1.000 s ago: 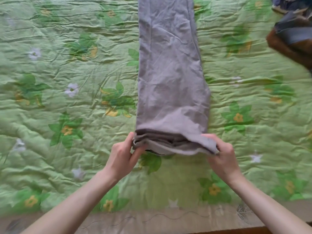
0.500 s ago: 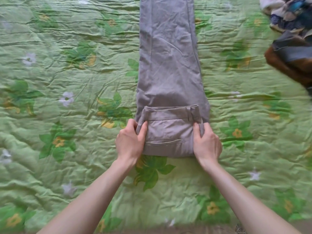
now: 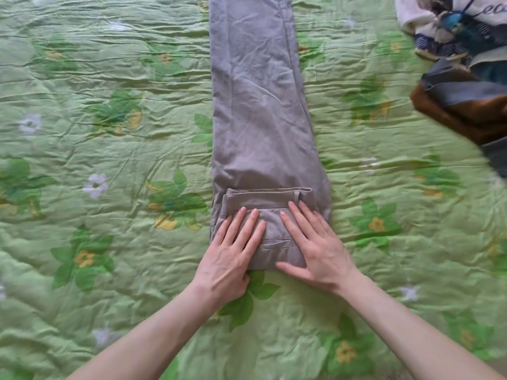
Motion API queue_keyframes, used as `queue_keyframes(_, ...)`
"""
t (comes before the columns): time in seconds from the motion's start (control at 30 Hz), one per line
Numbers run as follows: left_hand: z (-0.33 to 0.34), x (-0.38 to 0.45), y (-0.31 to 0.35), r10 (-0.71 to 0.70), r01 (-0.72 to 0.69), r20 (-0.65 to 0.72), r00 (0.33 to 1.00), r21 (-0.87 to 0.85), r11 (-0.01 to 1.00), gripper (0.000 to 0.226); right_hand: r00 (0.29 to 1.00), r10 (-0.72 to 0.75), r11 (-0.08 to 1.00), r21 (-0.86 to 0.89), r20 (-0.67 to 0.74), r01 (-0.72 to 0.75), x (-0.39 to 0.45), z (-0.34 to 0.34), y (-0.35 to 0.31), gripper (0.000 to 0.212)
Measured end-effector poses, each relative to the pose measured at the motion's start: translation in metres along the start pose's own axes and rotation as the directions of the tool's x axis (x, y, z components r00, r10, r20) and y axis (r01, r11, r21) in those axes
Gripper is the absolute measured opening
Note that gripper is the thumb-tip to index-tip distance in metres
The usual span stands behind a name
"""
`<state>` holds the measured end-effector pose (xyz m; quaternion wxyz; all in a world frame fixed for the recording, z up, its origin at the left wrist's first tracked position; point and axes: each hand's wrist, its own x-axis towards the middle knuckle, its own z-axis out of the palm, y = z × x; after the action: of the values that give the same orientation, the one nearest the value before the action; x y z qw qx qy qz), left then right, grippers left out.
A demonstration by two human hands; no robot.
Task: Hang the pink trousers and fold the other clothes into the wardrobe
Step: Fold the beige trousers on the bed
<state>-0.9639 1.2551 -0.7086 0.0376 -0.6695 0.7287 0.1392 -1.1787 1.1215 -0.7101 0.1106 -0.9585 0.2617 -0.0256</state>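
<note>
Both my palms, left hand and right hand, lie flat with fingers straight, gripping nothing, pressing the folded waistband end of the grey trousers onto the quilt to set the crease, I judge.

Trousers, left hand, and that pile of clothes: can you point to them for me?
trousers (image 3: 260, 111), head view, on the long flat leg part.
left hand (image 3: 229, 259), head view, on its back.
pile of clothes (image 3: 463, 86), head view, on the dark cloth on top of the brown piece.
</note>
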Motion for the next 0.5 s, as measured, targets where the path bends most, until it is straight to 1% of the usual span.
queue_keyframes(0.07,0.002,0.006,0.006,-0.041,0.04,-0.021,0.999,-0.026,0.999,0.109,0.996,0.0,1.0,0.002,0.088,0.0,0.001,0.002,0.007,0.112)
queue_keyframes(0.13,0.002,0.011,0.008,-0.082,0.081,-0.034,0.996,-0.055,0.995,0.102,0.982,-0.021,1.0,-0.017,0.186,0.025,0.008,0.0,0.014,0.125)
queue_keyframes(0.2,-0.001,0.013,0.004,-0.06,0.056,-0.05,0.997,-0.069,0.996,0.098,0.966,-0.054,0.998,-0.025,0.253,0.063,0.012,-0.003,0.019,0.131)
queue_keyframes(0.23,-0.005,0.012,0.001,-0.04,0.035,-0.059,0.997,-0.077,0.996,0.095,0.963,-0.069,0.997,-0.013,0.26,0.075,0.012,-0.004,0.02,0.13)
queue_keyframes(0.3,-0.014,0.01,-0.005,-0.015,0.009,-0.066,0.998,-0.091,0.996,0.091,0.973,-0.096,0.995,0.038,0.211,0.09,0.007,-0.008,0.024,0.123)
queue_keyframes(0.4,-0.022,0.006,-0.014,-0.05,0.042,-0.067,0.996,-0.118,0.992,0.092,0.982,-0.145,0.985,0.109,0.119,0.133,-0.007,-0.012,0.031,0.109)
queue_keyframes(0.43,-0.022,0.003,-0.019,-0.06,0.053,-0.063,0.996,-0.111,0.992,0.094,0.983,-0.147,0.985,0.111,0.108,0.136,-0.011,-0.013,0.032,0.106)
queue_keyframes(0.5,-0.019,-0.006,-0.03,-0.02,0.018,-0.046,0.999,-0.043,0.999,0.09,0.981,-0.158,0.984,0.095,0.11,0.147,-0.013,-0.015,0.035,0.104)
